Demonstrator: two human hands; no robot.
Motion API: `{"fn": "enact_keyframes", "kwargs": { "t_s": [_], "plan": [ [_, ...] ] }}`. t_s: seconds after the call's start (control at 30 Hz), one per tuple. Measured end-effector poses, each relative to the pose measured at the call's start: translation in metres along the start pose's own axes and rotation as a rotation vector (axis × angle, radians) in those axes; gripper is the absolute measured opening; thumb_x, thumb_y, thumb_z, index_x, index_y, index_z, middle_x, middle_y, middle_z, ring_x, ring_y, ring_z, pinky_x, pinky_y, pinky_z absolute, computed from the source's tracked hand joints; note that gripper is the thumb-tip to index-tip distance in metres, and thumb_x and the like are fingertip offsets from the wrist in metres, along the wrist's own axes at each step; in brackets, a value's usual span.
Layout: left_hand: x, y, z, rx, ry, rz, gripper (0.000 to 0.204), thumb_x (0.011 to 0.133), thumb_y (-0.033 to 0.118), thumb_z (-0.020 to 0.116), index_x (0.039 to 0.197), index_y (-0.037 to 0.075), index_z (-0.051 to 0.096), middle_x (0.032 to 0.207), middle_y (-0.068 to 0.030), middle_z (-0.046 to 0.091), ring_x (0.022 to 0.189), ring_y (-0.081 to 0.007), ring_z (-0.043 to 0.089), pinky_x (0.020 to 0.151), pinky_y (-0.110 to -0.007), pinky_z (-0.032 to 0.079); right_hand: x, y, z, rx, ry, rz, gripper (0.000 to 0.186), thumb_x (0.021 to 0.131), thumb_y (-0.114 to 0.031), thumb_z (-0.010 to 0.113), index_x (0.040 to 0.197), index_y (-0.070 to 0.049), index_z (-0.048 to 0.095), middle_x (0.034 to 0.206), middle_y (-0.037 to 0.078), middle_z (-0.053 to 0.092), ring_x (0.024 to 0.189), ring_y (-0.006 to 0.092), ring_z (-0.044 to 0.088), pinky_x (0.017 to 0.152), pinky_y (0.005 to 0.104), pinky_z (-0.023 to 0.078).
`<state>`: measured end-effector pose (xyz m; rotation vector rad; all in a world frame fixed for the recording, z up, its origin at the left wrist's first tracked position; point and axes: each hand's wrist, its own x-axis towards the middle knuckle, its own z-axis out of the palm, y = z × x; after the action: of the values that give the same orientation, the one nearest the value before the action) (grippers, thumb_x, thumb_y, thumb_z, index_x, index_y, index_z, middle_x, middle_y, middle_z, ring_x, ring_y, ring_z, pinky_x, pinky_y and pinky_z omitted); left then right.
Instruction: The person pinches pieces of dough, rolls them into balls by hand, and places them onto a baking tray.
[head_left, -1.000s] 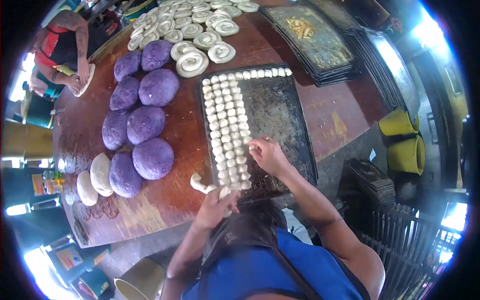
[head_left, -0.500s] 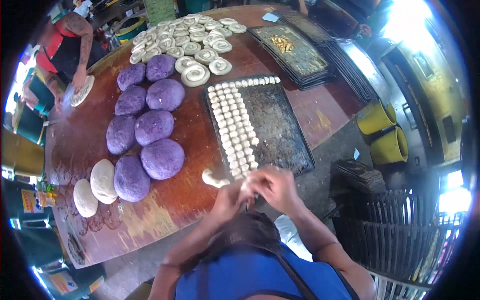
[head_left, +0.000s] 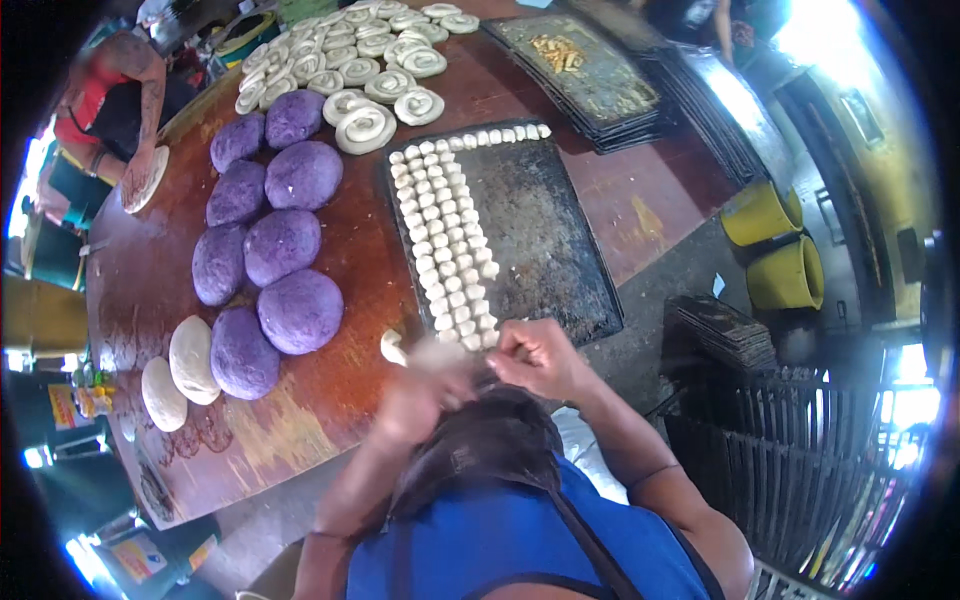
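Your left hand (head_left: 420, 390) and right hand (head_left: 535, 355) meet at the near edge of the dark rectangular metal baking tray (head_left: 545, 240); the left is motion-blurred, the right curled, and you cannot tell what either grips. Small white dough pieces (head_left: 445, 235) sit in rows along the tray's left side. Round purple dough balls (head_left: 285, 245) lie left on the brown wooden bench (head_left: 340, 390).

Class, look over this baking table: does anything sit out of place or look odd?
One white dough scrap lies on the bare wooden table, just off the dark tray's near left corner, apart from the neat rows of small dough pieces. Nothing looks spilled or damaged.
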<state>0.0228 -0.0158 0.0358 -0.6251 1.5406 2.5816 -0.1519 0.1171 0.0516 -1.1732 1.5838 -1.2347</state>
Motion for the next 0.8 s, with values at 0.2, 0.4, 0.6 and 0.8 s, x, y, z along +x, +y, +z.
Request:
{"fn": "enact_keyframes", "kwargs": {
  "t_s": [0.2,0.4,0.6,0.8],
  "plan": [
    [0.021,-0.025,0.015,0.286,0.312,0.056,0.016,0.097,0.016,0.049,0.093,0.003,0.057,0.070,-0.0024,0.056,0.062,-0.0118,0.055,0.058,-0.028,0.046,0.051,0.106,-0.031,-0.520,0.292,-0.092,0.017,0.080,-0.009,0.071,0.090,-0.002,0.060,0.077,0.014,0.064,0.071,0.0279,0.064,0.063,0.0360,0.050],
    [0.022,-0.018,-0.012,-0.654,0.400,0.281,0.012,0.096,0.014,0.049,0.095,0.003,0.055,0.073,-0.0029,0.056,0.060,-0.0085,0.053,0.054,-0.023,0.044,0.068,0.097,-0.027,-0.588,0.231,-0.013,0.033,0.080,-0.021,0.071,0.106,-0.006,0.058,0.089,0.017,0.064,0.082,0.0375,0.062,0.073,0.0451,0.051],
    [-0.011,-0.010,0.007,0.962,0.241,0.728,0.065,0.086,0.004,0.063,0.142,-0.003,0.030,0.097,-0.0143,0.058,0.086,-0.0250,0.058,0.072,-0.039,0.051,-0.018,-0.042,0.023,-0.471,-0.130,-0.164,0.040,0.083,-0.037,0.071,0.100,-0.001,0.061,0.098,0.016,0.065,0.098,0.0323,0.064,0.080,0.0401,0.052],
    [-0.002,-0.060,-0.018,0.102,0.023,0.239,0.039,0.096,0.024,0.054,0.127,0.001,0.048,0.103,-0.0083,0.062,0.087,-0.0178,0.060,0.077,-0.031,0.050,-0.011,-0.025,0.078,-0.334,0.352,-0.111,0.021,0.083,-0.007,0.065,0.104,-0.004,0.066,0.102,0.018,0.067,0.090,0.0297,0.067,0.079,0.0390,0.054]
  ]
}}
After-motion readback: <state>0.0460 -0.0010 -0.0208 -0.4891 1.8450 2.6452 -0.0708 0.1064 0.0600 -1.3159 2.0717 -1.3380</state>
